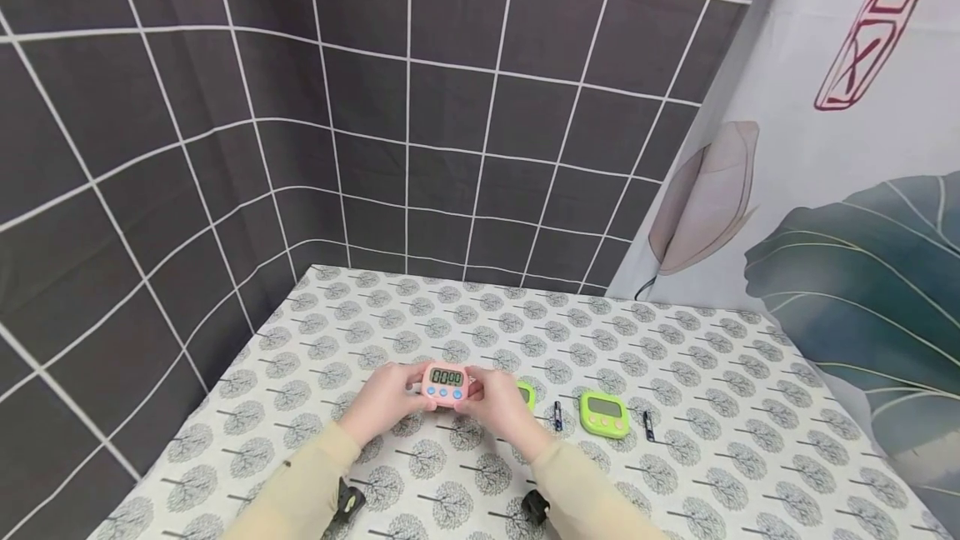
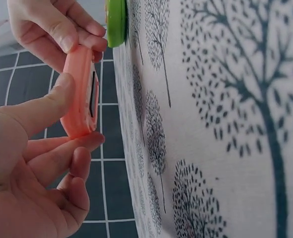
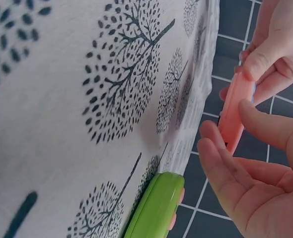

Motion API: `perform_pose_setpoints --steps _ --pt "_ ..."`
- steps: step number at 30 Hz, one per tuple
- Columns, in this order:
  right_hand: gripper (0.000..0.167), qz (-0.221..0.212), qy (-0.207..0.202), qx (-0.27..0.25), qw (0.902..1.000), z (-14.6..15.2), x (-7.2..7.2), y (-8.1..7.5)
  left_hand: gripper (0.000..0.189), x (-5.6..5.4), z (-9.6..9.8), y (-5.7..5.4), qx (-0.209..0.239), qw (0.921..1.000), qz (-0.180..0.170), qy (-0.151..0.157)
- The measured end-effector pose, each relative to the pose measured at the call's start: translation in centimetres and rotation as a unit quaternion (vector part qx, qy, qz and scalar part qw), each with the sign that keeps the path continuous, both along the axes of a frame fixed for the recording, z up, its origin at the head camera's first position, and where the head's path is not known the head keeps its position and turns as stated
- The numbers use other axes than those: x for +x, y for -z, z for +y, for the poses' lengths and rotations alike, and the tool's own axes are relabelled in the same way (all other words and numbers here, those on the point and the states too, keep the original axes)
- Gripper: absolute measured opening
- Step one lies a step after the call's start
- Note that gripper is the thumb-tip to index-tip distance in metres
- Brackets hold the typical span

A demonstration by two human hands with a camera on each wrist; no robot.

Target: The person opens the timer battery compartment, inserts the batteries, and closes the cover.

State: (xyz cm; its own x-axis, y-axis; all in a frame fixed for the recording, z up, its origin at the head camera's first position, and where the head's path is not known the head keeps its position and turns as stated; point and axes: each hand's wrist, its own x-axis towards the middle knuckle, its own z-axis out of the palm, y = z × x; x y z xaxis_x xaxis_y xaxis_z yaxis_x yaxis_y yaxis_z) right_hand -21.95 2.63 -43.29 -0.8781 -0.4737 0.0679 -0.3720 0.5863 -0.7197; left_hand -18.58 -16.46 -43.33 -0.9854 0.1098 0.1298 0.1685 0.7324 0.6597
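A pink digital timer (image 1: 446, 385) is held up above the patterned cloth, its display lit with zeros and blue buttons below. My left hand (image 1: 385, 397) pinches one side between thumb and fingers; my right hand (image 1: 501, 403) pinches the other side. Seen edge-on in the left wrist view, the pink timer (image 2: 80, 94) sits between both hands. The right wrist view shows the same timer (image 3: 234, 111) gripped at its two ends. Partly behind my right hand lies a green timer (image 1: 527, 394), its larger part hidden.
Another green timer (image 1: 603, 415) lies to the right on the tree-print tablecloth (image 1: 420, 465). A small dark battery (image 1: 558, 416) is left of it, and a second battery (image 1: 648, 426) right of it. Dark grid-patterned curtain (image 1: 450, 107) hangs behind the table.
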Motion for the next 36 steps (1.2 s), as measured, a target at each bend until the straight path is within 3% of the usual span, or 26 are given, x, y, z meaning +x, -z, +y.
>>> perform_pose_setpoints --steps 8,24,30,36 --pt "0.055 -0.008 0.002 0.030 0.9995 -0.6 -0.1 0.4 0.042 -0.2 0.8 0.2 -0.081 0.9966 -0.012 -0.009" --pt "0.048 -0.003 0.016 0.045 0.9989 -1.5 -0.7 1.4 0.041 -0.9 1.0 1.2 -0.095 0.9949 0.002 -0.035" --pt "0.048 -0.001 0.029 0.070 0.9971 -1.9 -0.7 1.4 0.039 -0.8 1.2 1.2 -0.103 0.9936 -0.006 -0.047" --pt "0.053 0.000 0.025 0.082 0.9963 -1.9 -0.6 1.4 0.036 -0.8 1.2 1.0 -0.097 0.9945 -0.002 -0.039"
